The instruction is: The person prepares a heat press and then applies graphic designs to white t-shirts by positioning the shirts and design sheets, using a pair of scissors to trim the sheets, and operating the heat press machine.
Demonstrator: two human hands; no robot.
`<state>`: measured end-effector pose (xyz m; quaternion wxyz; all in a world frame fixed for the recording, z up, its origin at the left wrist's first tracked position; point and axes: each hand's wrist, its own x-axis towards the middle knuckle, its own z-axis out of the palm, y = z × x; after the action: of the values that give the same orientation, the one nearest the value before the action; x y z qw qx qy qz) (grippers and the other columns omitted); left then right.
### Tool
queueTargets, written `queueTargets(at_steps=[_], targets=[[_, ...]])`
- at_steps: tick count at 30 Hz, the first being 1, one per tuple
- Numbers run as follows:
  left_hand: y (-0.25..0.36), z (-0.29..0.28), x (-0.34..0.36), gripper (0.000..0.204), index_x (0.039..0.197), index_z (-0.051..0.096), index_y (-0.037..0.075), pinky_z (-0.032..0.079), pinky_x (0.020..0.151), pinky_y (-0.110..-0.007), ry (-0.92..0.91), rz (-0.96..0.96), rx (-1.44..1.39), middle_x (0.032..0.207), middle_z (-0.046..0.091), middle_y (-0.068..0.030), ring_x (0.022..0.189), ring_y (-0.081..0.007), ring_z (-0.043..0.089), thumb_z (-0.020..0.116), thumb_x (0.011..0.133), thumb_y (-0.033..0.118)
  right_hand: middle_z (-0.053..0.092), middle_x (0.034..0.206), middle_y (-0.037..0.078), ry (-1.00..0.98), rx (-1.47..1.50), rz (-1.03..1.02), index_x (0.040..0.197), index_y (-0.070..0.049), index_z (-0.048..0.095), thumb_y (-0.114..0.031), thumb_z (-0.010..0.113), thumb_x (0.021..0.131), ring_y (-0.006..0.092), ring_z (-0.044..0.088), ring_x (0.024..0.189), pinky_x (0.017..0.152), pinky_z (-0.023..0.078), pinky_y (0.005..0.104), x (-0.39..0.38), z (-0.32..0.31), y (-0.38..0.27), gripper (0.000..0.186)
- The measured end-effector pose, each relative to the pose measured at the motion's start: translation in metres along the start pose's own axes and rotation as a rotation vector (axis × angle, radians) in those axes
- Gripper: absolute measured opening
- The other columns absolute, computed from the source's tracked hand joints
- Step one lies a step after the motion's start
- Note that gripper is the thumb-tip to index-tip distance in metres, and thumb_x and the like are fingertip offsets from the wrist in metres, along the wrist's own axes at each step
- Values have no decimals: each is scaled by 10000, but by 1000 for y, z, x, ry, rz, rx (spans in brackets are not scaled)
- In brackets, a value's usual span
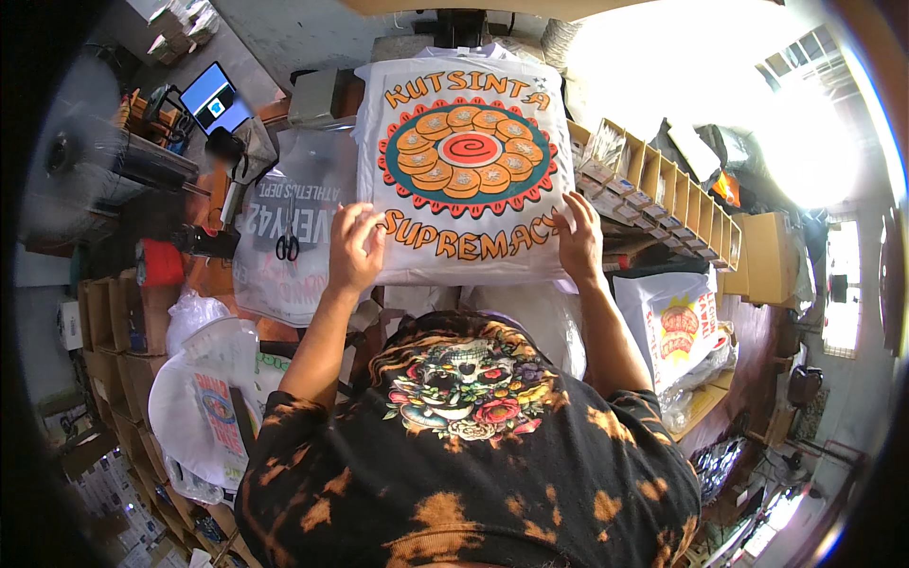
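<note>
A white T-shirt (374, 142) lies spread flat and squared in front of me. Its print shows a ring of orange rounds on a teal oval with a red scalloped border, with orange lettering above and below. At the shirt's lower left edge, my left hand (356, 251) has its fingers bent and closed on the cloth. My right hand (581, 239) grips the opposite edge at about the same height, thumb on the print side. What lies under the shirt is hidden. Black-handled scissors (287, 248) rest to the left, on a clear printed plastic sheet (260, 284).
Along the right runs a wooden rack with compartments (663, 180); beyond it stands a cardboard box (765, 251). Another printed white shirt (653, 312) lies near my right elbow. Plastic-wrapped white items (180, 407) sit at lower left. A lit monitor (208, 95) stands far left.
</note>
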<state>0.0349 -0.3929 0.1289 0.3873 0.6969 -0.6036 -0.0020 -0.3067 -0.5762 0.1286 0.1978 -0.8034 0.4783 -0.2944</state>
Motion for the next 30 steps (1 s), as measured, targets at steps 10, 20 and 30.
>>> queueTargets(at_steps=[10,20,30], targets=[[-2,7,-7,305,1087,642,11,375,1094,-439,-31,-29,-95,1319,546,-159,1330,-348,429,688,788,58,555,1272,175,43,-145,-244,1142,-25,638,-166,744,773,373,457,1246,1047,380,471,-23,-1,-24,409],[0,7,-6,272,1062,625,8,348,1117,-448,-18,-42,-172,1358,521,-162,1354,-359,402,641,792,29,534,1289,182,55,-147,-234,1136,-54,649,-176,754,750,386,443,1250,1042,384,474,-25,0,-22,418],[3,4,-2,341,1103,651,11,326,1125,-453,-85,-14,-141,1351,551,-145,1359,-371,390,653,763,33,536,1284,187,57,-131,-212,1118,-53,654,-162,762,740,392,453,1247,1037,392,475,-22,-3,-21,408]])
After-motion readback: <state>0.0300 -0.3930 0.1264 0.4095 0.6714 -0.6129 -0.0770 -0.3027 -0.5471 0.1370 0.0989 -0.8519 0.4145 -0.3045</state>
